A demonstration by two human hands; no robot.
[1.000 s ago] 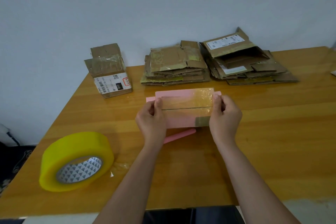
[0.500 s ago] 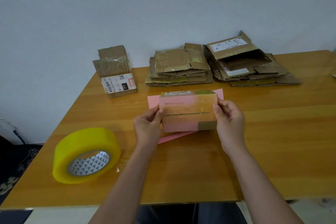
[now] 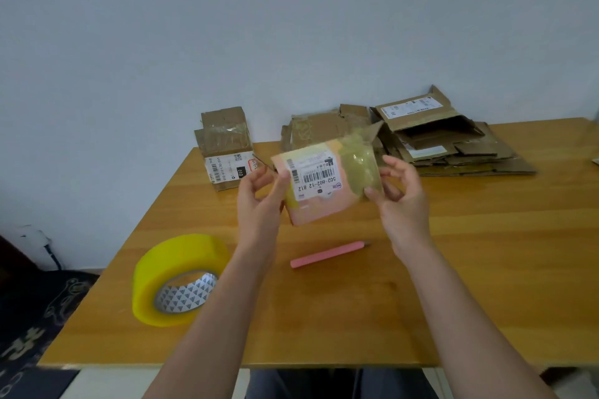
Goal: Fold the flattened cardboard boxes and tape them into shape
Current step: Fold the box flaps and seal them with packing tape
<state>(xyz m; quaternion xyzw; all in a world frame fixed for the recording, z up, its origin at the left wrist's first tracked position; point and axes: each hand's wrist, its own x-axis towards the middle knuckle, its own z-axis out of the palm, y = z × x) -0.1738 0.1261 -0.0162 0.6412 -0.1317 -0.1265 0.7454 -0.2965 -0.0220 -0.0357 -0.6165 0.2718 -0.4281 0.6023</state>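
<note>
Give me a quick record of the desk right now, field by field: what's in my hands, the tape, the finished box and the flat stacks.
held item: pink box, raised above the table, barcode label facing the camera
left hand: grips the box's left edge
right hand: thumb pinches the box's right side
tape: yellow tape roll lying near the table's left front
pink utility knife: lying on the table below the box
taped brown box: standing at back left
flat cardboard stacks: at the back, centre and right

Pink box (image 3: 324,185), yellow tape roll (image 3: 176,278), possibly triangle-patterned core.
</note>
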